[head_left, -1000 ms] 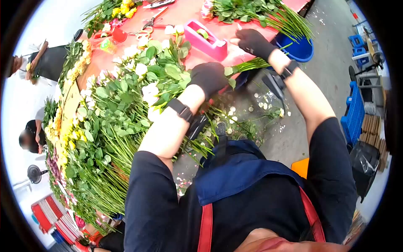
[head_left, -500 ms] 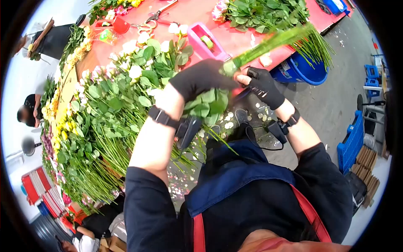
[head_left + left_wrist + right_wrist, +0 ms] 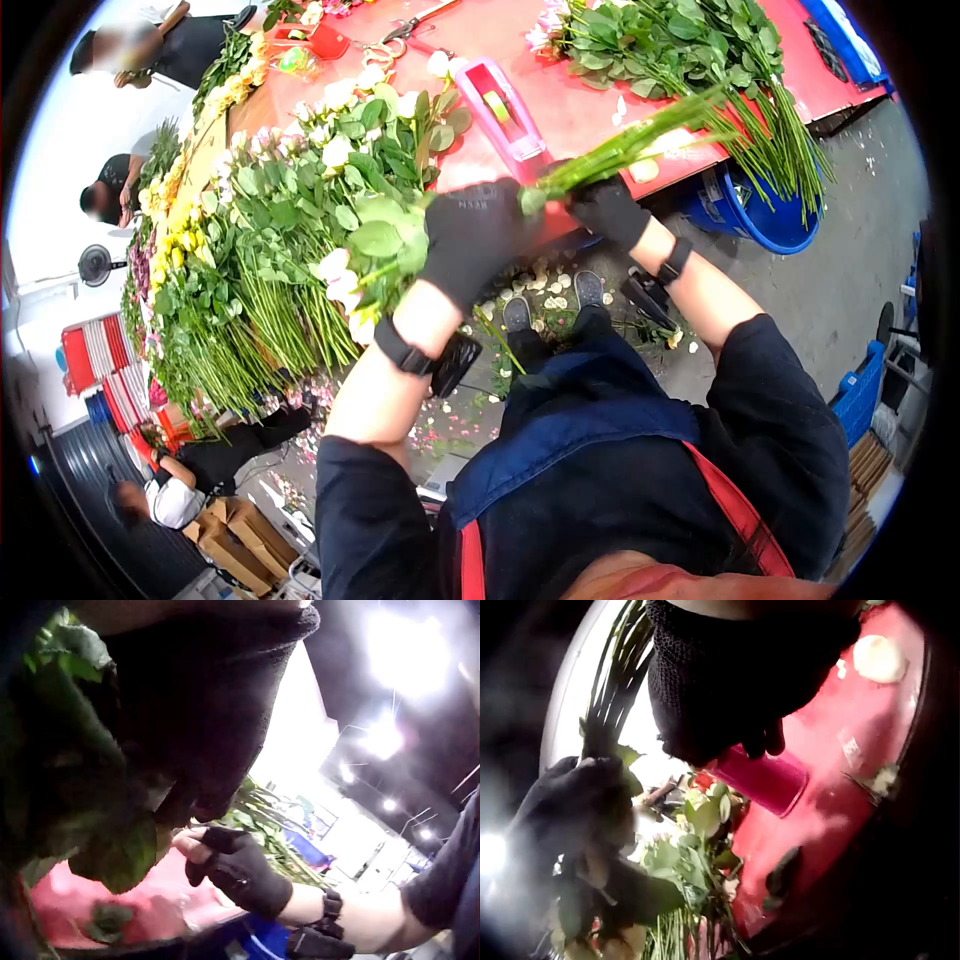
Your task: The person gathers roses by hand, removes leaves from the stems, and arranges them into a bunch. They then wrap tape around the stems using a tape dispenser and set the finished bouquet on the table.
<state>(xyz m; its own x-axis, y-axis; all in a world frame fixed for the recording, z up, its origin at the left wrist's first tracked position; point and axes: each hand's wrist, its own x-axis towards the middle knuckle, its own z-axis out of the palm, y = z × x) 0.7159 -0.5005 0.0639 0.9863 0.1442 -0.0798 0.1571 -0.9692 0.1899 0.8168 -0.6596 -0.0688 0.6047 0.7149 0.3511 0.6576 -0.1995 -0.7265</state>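
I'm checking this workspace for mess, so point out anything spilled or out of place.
Pale petals litter the grey floor around the person's shoes, apparently unswept trimmings; a loose leaf lies on the red table, seemingly attached to no stem.

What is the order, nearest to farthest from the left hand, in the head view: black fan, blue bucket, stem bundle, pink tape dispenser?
1. Stem bundle: held
2. Pink tape dispenser: just ahead
3. Blue bucket: right side
4. Black fan: far left
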